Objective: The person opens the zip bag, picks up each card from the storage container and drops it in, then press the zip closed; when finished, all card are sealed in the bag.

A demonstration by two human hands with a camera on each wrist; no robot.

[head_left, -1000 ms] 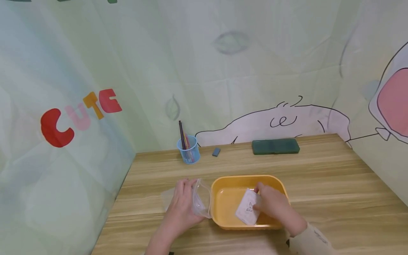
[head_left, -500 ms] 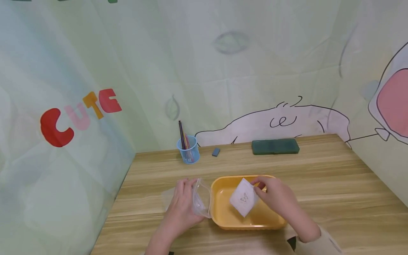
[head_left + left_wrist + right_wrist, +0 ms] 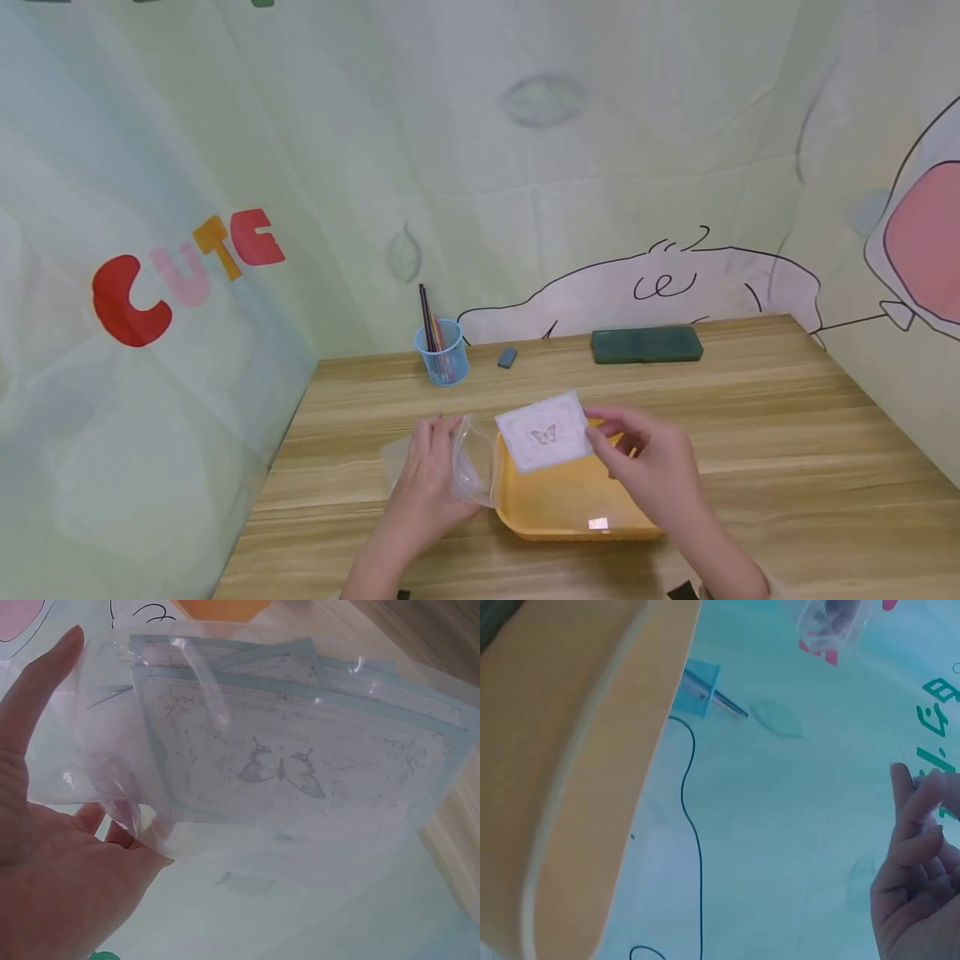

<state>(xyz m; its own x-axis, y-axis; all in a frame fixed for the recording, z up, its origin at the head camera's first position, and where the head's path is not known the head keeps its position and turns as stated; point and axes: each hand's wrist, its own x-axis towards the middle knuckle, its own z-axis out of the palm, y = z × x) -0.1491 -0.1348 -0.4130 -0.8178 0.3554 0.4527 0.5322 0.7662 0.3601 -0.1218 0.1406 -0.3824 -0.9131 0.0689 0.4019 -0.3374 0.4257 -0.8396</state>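
Observation:
In the head view my right hand pinches a white card with a butterfly printed on it, between thumb and fingers at its right edge. The card is raised over the left part of the yellow tray. My left hand grips a clear plastic bag, whose open mouth faces right toward the card. Through the bag, the left wrist view shows several blue-edged butterfly cards, partly overlapping. In the right wrist view the right hand's fingers are bent together, and the card is not seen there.
Behind the tray stand a light blue cup of pencils, a small blue eraser and a dark green flat case. A printed curtain rises along the wooden table's back and left sides.
My right hand has lifted the butterfly card up out of the tray and leftward, turning it toward level beside the bag's mouth. The left hand and bag stay nearly in place.

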